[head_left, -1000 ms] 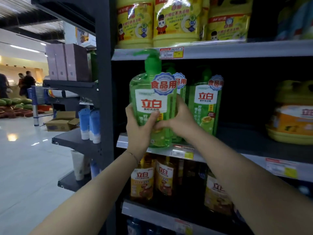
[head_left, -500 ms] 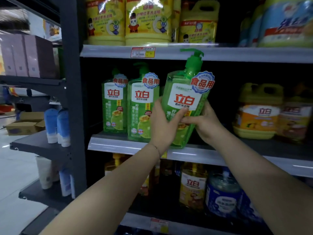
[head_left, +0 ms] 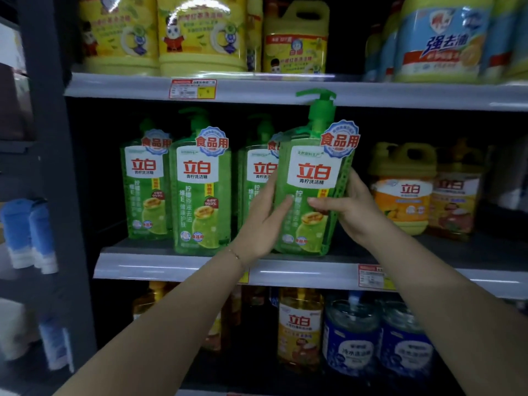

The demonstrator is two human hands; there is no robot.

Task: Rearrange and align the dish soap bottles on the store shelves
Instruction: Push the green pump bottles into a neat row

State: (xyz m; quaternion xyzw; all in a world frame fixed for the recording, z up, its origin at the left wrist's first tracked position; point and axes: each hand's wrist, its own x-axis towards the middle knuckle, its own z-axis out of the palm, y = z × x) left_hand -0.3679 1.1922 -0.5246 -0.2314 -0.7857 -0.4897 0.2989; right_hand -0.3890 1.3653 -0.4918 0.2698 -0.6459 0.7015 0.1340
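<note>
- Both hands, left and right, clasped around green pump bottle.
- Standing at middle shelf front edge, just right of three matching bottles.

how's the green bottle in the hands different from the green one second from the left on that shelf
The held green bottle is gripped by the left hand and right hand; the second green bottle stands untouched. The held one leans slightly right and sits nearer the camera; the other stands upright. Both share the green pump top, white label and round blue tag.
</note>
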